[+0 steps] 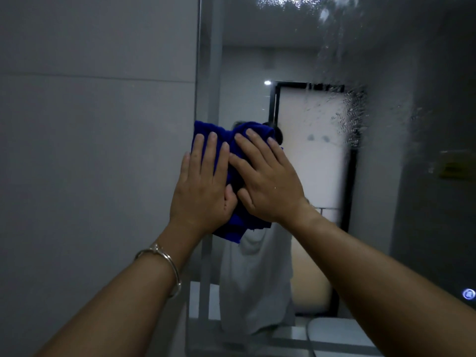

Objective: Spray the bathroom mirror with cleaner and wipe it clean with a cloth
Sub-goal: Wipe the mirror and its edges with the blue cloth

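A dark blue cloth lies flat against the bathroom mirror near the mirror's left edge. My left hand presses on the cloth's left part with straight fingers; a thin bangle circles that wrist. My right hand presses on its right part, fingers spread and pointing up-left. The two hands touch at the thumbs. Droplets and foam of cleaner cover the glass at the top and right side. No spray bottle is in view.
A grey tiled wall fills the left. The mirror reflects a person in white, a black-framed frosted door and a ceiling light. A small round lit button glows at the mirror's lower right. A white basin edge shows below.
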Tool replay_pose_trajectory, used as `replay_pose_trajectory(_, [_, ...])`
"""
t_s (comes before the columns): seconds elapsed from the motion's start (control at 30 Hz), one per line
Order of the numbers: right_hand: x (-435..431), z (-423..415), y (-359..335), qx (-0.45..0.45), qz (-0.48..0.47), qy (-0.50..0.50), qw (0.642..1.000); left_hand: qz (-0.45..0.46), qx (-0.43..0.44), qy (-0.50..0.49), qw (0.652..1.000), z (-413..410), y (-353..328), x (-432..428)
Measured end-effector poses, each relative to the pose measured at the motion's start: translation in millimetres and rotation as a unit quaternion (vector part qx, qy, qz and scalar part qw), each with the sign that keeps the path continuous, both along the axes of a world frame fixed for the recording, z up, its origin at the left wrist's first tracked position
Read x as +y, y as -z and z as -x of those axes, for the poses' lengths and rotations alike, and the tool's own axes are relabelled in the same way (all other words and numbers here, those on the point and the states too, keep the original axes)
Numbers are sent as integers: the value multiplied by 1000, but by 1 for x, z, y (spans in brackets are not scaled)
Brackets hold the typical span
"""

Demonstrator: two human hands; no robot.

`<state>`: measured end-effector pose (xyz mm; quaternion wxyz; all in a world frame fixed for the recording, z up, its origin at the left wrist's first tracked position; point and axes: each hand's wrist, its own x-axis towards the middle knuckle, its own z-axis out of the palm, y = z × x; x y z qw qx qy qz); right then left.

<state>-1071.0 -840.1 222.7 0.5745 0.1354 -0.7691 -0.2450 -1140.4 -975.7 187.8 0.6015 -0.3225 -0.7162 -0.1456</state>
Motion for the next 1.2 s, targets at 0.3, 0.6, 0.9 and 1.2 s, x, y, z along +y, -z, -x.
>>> replay_pose_trajectory(0.3, [-4,-7,-110,-1,48,56,997,-8,-23,-77,997,-11,-119,6])
replay_pose_trajectory(0.6, [61,-45,-139,8,104,25,994,-21,-11,-57,998,-47,-155,80])
replay_pose_trajectory(0.9, [139,-106,-120,-13,150,35,988,-2,-9,-34,999,-101,-140,167])
replay_pose_trajectory(1.2, [176,-136,-110,-32,198,10,980,-35,-14,-35,999,-129,-125,220])
